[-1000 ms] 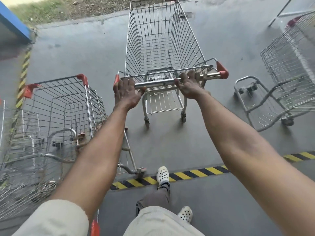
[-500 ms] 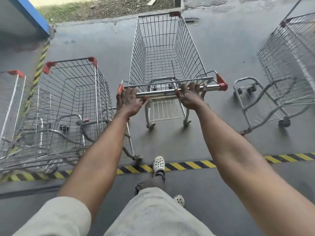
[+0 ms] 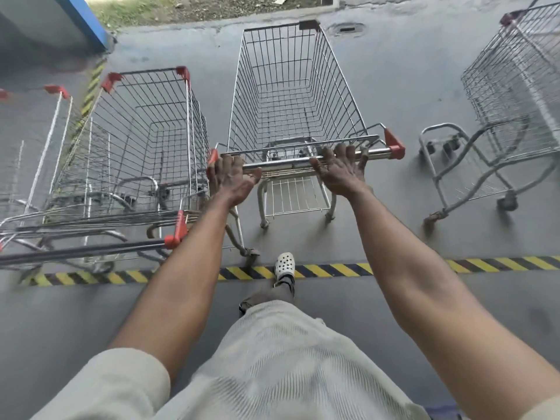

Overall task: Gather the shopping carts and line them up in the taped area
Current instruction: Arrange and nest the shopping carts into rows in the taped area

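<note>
A wire shopping cart (image 3: pixel 291 95) with red corner caps stands straight ahead, inside the yellow-black floor tape (image 3: pixel 339 269). My left hand (image 3: pixel 231 178) grips the left end of its metal handle bar (image 3: pixel 283 165). My right hand (image 3: pixel 341 172) rests over the bar's right half, fingers spread across it. To the left a second cart (image 3: pixel 133 153) stands parallel and close beside it. Another cart (image 3: pixel 39 153) shows partly at the far left. At the right a further cart (image 3: pixel 512 116) stands apart, turned at an angle.
A blue-edged wall corner (image 3: pixel 81 22) rises at the back left, with striped tape (image 3: pixel 91 89) running along the floor below it. Grass and a concrete kerb (image 3: pixel 212 22) lie beyond the carts. My white clog (image 3: pixel 285 265) stands on the front tape line.
The view has tilted and drawn back, so the cart I hold now sits level with the left cart. My hands stay on the handle bar. The foot stays at the tape.
</note>
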{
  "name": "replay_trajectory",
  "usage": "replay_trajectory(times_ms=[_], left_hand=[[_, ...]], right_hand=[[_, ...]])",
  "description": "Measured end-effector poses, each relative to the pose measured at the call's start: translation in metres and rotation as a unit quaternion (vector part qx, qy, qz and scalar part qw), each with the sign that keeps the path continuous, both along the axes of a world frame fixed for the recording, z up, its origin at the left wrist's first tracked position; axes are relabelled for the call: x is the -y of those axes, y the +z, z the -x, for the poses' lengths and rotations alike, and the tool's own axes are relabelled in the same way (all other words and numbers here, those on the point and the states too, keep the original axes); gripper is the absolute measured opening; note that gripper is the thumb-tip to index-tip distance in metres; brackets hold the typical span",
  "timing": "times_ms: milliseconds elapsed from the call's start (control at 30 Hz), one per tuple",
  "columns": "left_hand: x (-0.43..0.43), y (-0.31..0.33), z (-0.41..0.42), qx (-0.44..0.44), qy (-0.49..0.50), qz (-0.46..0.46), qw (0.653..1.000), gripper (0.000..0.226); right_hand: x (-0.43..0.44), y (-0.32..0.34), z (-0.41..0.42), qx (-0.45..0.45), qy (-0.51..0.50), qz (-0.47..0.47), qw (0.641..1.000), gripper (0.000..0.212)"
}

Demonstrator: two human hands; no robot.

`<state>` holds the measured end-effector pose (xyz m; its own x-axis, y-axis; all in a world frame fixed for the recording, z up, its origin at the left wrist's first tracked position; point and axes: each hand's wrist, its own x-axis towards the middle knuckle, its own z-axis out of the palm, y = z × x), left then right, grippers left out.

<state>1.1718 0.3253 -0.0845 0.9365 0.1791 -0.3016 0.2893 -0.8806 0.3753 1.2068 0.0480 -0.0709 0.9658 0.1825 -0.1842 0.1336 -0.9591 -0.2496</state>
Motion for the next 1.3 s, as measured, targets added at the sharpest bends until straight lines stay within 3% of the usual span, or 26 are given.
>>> replay_trajectory(times_ms=[267,433,633,833,1300], left_hand=[[0.014,0.019,0.064,-0.020,-0.004,-0.008,1.000,0.081],[0.017,0.024,0.095,0.017,-0.031,-0.079,0.996,0.071],[0.020,0.023,0.119,0.006,-0.039,-0.083,0.996,0.083],[0.017,0.018,0.138,0.048,-0.042,-0.075,0.995,0.133],[0.004,0.002,0.157,0.107,-0.068,-0.112,0.986,0.092]], right_hand=[[0.007,-0.002,0.056,-0.004,-0.005,-0.012,1.000,0.057],[0.013,-0.006,0.083,0.024,-0.004,-0.004,1.000,0.054],[0.018,-0.010,0.105,0.040,-0.007,-0.007,0.999,0.060],[0.018,-0.015,0.118,0.057,-0.012,-0.021,0.998,0.069],[0.013,-0.022,0.143,0.085,-0.010,-0.030,0.996,0.057]])
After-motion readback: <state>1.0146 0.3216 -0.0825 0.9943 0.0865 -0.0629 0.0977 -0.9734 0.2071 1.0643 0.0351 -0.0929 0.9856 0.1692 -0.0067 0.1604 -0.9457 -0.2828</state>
